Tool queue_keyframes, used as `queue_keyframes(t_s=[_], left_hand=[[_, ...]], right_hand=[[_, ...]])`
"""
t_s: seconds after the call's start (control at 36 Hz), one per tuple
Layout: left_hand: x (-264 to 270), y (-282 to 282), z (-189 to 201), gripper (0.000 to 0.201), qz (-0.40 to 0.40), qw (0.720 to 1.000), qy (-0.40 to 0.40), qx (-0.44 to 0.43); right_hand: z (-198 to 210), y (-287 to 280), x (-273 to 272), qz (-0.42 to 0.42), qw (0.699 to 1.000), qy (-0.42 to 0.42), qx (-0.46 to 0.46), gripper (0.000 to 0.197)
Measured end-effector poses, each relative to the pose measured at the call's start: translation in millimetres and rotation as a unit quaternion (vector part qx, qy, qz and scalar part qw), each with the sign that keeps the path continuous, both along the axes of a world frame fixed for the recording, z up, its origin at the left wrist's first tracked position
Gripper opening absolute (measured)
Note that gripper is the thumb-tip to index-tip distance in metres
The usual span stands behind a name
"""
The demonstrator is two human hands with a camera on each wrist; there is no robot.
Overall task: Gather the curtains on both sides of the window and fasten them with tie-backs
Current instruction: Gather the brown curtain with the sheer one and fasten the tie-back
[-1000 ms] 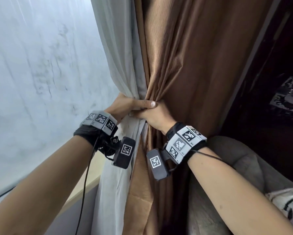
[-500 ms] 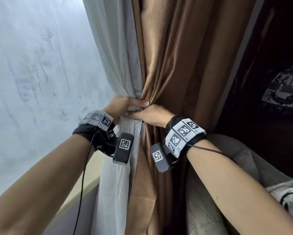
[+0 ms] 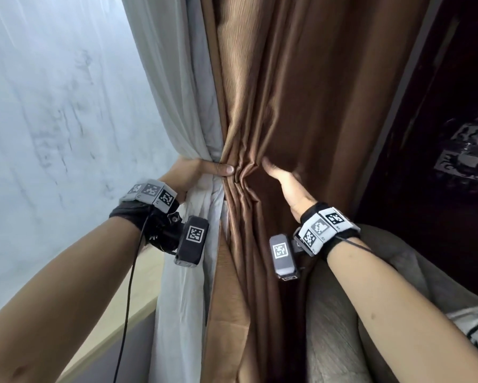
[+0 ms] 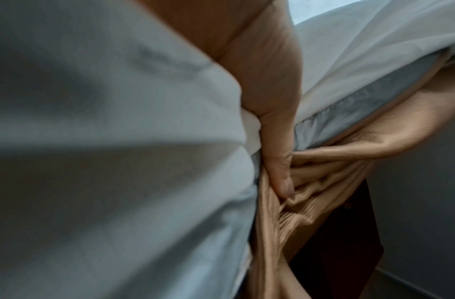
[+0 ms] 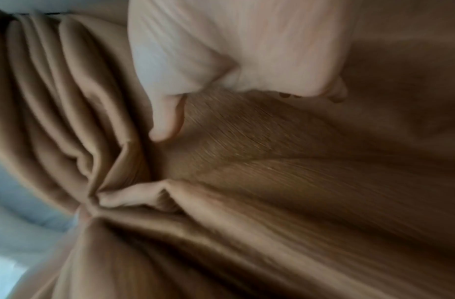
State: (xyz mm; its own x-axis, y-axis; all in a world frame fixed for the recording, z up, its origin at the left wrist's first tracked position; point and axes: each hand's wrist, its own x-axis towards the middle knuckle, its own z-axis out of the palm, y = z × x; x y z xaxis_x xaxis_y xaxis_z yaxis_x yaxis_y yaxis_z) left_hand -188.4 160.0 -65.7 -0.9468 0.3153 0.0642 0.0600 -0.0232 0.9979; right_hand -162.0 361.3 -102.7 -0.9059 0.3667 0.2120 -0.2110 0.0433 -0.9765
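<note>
Head view: right hand [image 3: 285,186] moved right, fingers straight on brown curtain [image 3: 301,106]; left hand [image 3: 193,175] still grips gathered curtains.

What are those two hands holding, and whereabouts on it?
The left hand grips the white curtain and brown curtain bunched together at mid-height. The right hand lies flat against the brown curtain, gripping nothing.

Ribbed, faintly glossy brown curtain [image 3: 301,106] cloth
</note>
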Motion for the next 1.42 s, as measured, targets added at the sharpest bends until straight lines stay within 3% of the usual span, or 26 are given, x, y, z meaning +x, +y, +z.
queue_keyframes(t_s=[0.08, 0.22, 0.36, 0.44, 0.53, 0.69, 0.75, 0.86, 0.97, 1.06, 1.19, 1.28, 1.42], left_hand=[[1.9, 4.5, 0.0, 0.061, -0.006, 1.000, 0.002, 0.003], [5.4, 6.1, 1.7, 0.058, -0.018, 1.000, 0.008, -0.007], [7.8, 0.1, 2.9, 0.045, -0.039, 0.999, 0.002, -0.008], [4.3, -3.3, 2.1, 0.052, -0.032, 0.999, -0.009, -0.001], [2.4, -3.1, 2.4, 0.056, -0.023, 1.000, -0.012, 0.001], [-2.0, 4.3, -1.7, 0.065, 0.014, 1.000, -0.003, 0.007], [0.7, 8.8, -3.7, 0.053, 0.035, 0.999, 0.010, 0.019], [7.4, 11.9, -8.0, 0.054, 0.026, 0.998, 0.042, 0.037], [16.7, 4.6, -8.9, 0.049, -0.031, 0.998, 0.039, 0.040], [24.1, -1.5, -8.5, 0.008, -0.113, 0.993, 0.023, 0.005], [23.6, -6.7, -4.6, 0.019, -0.173, 0.984, 0.017, -0.022], [18.2, -9.3, -3.5, 0.020, -0.159, 0.987, -0.006, -0.024], [6.2, -9.7, -5.3, 0.033, -0.096, 0.995, -0.034, -0.013]], right_hand=[[-4.7, 8.3, -9.7, 0.048, 0.999, -0.013, -0.017, 0.090], [-13.2, 12.5, -18.1, 0.106, 0.988, -0.074, -0.082, 0.086], [-9.8, 6.1, -9.7, 0.144, 0.978, -0.091, -0.117, 0.025], [-9.0, 5.6, -8.9, 0.120, 0.983, -0.083, -0.116, 0.036], [-8.0, 4.0, -8.9, 0.038, 0.993, -0.079, -0.079, 0.052], [1.1, -15.7, 8.7, -0.070, 0.993, -0.047, 0.081, 0.027], [6.0, -27.8, 20.5, -0.047, 0.994, -0.046, 0.091, 0.023], [12.1, -50.7, 42.1, 0.123, 0.992, -0.010, -0.013, 0.034], [11.2, -62.0, 47.5, 0.111, 0.986, -0.052, 0.109, 0.049], [14.5, -60.5, 53.0, 0.123, 0.975, -0.068, 0.174, 0.022], [23.0, -68.4, 55.6, 0.133, 0.968, -0.052, 0.206, 0.024], [24.9, -75.2, 52.1, 0.120, 0.959, -0.068, 0.248, 0.006], [35.2, -76.6, 46.1, 0.121, 0.916, -0.121, 0.364, 0.031]])
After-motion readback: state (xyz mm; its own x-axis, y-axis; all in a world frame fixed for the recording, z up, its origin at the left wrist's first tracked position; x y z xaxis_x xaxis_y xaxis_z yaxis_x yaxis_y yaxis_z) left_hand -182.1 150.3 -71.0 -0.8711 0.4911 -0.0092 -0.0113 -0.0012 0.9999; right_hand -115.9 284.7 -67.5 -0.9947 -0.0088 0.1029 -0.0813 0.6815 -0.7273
